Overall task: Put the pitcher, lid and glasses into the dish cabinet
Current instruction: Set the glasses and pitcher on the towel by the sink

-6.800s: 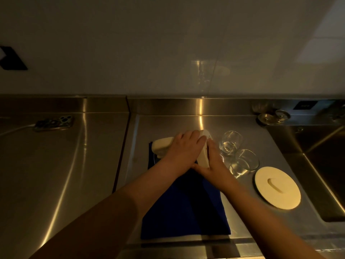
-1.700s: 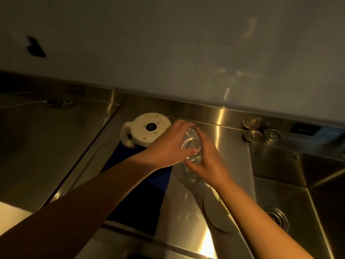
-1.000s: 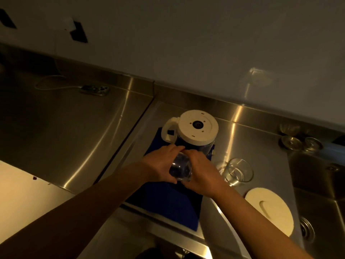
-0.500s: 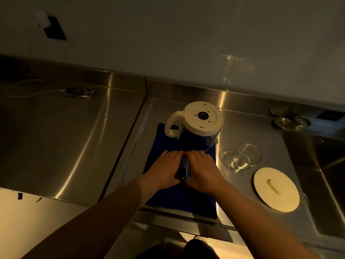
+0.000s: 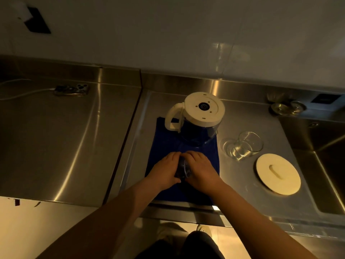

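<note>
A glass pitcher with a white base and handle stands upside down at the far end of a blue cloth. My left hand and my right hand press together around one clear glass over the near part of the cloth. Most of that glass is hidden by my fingers. Another clear glass lies on its side on the steel counter to the right of the cloth. The round cream lid lies flat further right, near the sink.
A steel sink basin opens at the right edge. Small metal fittings sit at the back right. A phone on a cable lies on the left counter. The counter's front edge runs just below my wrists.
Both hands stay closed around the glass over the cloth, barely shifted. Before that they carried the glass from the right side down onto the cloth, and the pitcher was stood upside down.
</note>
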Demonstrator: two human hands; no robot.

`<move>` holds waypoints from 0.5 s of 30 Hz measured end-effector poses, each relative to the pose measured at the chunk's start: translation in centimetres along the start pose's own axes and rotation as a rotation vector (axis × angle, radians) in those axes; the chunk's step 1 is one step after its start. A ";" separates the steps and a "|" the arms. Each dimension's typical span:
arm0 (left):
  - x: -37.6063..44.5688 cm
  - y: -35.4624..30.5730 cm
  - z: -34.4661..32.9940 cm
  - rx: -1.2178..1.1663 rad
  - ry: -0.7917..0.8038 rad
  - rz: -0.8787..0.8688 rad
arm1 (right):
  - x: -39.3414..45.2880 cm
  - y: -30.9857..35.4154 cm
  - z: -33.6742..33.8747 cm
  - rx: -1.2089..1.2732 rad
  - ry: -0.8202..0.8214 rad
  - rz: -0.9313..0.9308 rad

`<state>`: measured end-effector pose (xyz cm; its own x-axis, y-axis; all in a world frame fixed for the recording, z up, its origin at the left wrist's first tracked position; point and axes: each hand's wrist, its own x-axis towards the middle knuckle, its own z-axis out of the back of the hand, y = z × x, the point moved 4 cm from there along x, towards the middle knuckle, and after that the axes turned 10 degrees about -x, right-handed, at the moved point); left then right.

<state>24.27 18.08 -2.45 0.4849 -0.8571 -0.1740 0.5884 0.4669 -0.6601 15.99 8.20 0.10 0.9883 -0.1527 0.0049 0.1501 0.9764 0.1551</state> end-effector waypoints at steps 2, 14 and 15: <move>0.2 -0.4 0.2 0.002 0.009 -0.022 | -0.1 -0.2 0.4 0.046 0.003 0.006; -0.2 -1.0 -1.9 0.096 -0.012 -0.036 | -1.4 -0.8 0.3 0.172 -0.018 -0.036; -0.4 -1.0 -1.8 0.097 -0.019 -0.043 | -1.4 -0.8 0.1 0.172 -0.024 -0.039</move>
<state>22.34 17.52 -3.07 0.4698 -0.8728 -0.1323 0.6683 0.4496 -0.5927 14.44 7.64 0.10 0.9805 -0.1954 0.0192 0.1789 0.9294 0.3227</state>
